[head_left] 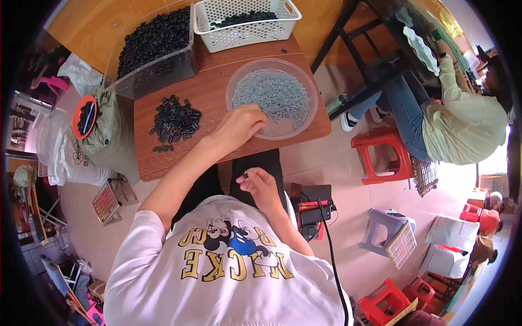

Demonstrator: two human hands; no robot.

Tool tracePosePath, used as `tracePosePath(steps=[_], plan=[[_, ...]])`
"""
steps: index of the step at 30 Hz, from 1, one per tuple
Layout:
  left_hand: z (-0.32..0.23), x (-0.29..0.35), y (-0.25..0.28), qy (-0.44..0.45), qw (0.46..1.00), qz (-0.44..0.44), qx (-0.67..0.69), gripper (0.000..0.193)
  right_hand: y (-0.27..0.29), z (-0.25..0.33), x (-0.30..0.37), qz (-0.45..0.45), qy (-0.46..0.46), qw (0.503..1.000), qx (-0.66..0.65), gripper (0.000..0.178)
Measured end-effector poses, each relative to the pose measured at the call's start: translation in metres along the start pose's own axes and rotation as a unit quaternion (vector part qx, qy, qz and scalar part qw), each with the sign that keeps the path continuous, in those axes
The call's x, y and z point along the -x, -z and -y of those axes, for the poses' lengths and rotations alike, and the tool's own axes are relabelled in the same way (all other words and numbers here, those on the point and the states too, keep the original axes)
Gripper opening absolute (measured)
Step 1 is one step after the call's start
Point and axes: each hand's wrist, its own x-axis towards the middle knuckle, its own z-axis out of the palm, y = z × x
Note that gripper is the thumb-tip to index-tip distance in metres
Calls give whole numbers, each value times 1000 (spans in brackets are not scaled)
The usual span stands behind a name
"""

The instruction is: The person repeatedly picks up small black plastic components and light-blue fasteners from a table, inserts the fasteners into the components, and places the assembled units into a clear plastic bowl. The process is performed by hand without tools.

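Note:
My left hand (243, 126) reaches over the near left side of a round clear plastic tub (273, 134). Its fingers are bent together at the edge of a heap of small silver screws (272, 92); whatever they pinch is hidden. Above my lap, my right hand (260, 186) is closed with its fingers curled in, and anything between the fingertips is too small to name. A loose pile of small black plastic parts with holes (175, 119) lies on the brown table (217, 73), left of the tub.
A clear bin (155, 46) full of black parts and a white perforated basket (247, 35) stand at the back. Left are a stuffed sack (111, 133) and an orange dish (85, 117). Right are a red stool (383, 155) and a seated person (457, 119). A black cable (331, 250) hangs beside me.

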Motion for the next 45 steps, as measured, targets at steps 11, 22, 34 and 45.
tracePosePath(steps=[11,22,34,45], plan=[[7,-32,-37,32,996,26,-74,15,38,-2,11,26,40,999,-6,13],[8,-30,-44,18,999,7,-26,10,28,9,13,27,31,999,10,8],[-8,54,0,290,842,-94,446,4,-23,54,-10,80,105,991,22,25],[-1,128,32,290,649,-217,669,9,-75,29,-38,44,92,989,110,15]])
